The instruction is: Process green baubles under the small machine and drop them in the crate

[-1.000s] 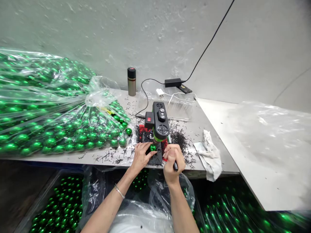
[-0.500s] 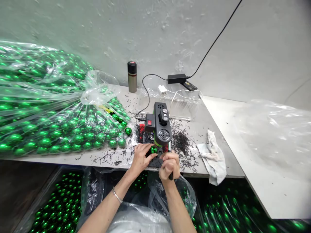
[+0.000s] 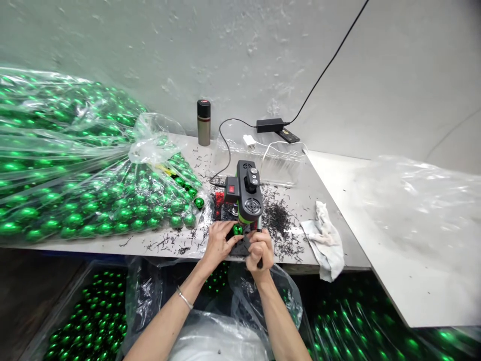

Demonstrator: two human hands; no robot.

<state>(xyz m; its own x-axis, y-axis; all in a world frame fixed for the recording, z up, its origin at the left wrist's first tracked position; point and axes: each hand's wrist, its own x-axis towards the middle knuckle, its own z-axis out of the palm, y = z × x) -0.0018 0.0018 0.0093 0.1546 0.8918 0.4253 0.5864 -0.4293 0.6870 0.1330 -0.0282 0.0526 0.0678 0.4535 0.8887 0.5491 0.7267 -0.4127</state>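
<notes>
A black benchtop machine (image 3: 248,193) with a red switch stands near the table's front edge. Under its head, a shiny green ball (image 3: 237,229) is held between the thumb and fingers of my left hand (image 3: 219,241). My right hand (image 3: 260,249) is wrapped round the black handle (image 3: 259,261) of the machine's lever, just right of the ball. Small black pieces (image 3: 277,216) lie scattered beside the machine. Red bits (image 3: 219,199) show at its left side.
A large clear bag of green balls (image 3: 75,175) covers the left of the table (image 3: 323,185). Behind stand a flask (image 3: 204,123) and a power adapter (image 3: 270,125). A white cloth (image 3: 323,241) hangs over the front edge at right. More green balls (image 3: 90,311) lie below.
My right hand has shifted slightly with the lever handle, which now points more directly downward. My left hand stays at the green ball. The whole view has shifted slightly.
</notes>
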